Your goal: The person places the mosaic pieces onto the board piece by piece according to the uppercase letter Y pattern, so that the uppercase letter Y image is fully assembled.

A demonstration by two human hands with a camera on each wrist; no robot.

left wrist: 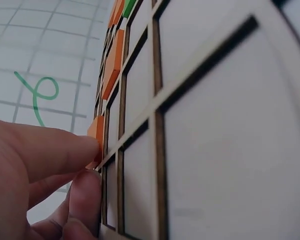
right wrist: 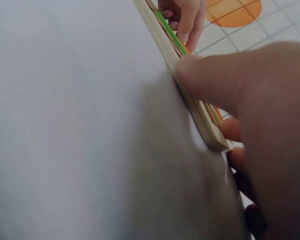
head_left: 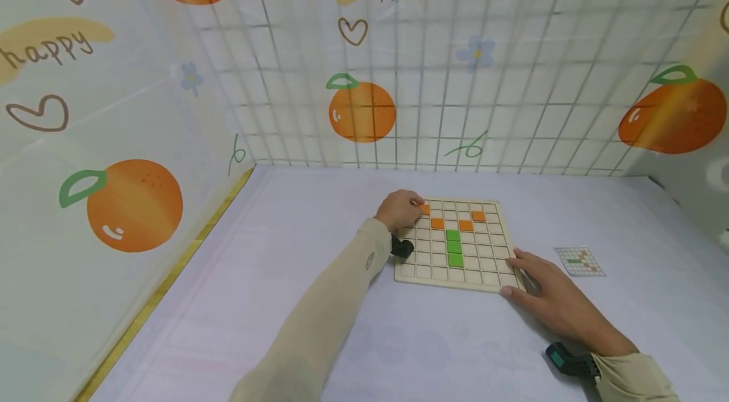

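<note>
A wooden grid board [head_left: 438, 272] lies flat on the table. It holds several orange tiles in its far rows, such as one [head_left: 437, 223], and a column of three green tiles [head_left: 454, 247]. My left hand [head_left: 417, 206] pinches an orange tile [left wrist: 96, 131] at the board's far left corner, thumb and fingers [left wrist: 85, 192] curled around it. My right hand [head_left: 515, 274] rests on the board's near right corner with straight fingers. Its thumb [right wrist: 225, 75] presses the board's edge [right wrist: 190, 102].
A small pattern card [head_left: 579, 261] lies on the table to the right of the board. Walls covered in a sheet printed with oranges [head_left: 361, 112] close the table off at the back and left. A yellow strip [head_left: 171, 275] runs along the left edge.
</note>
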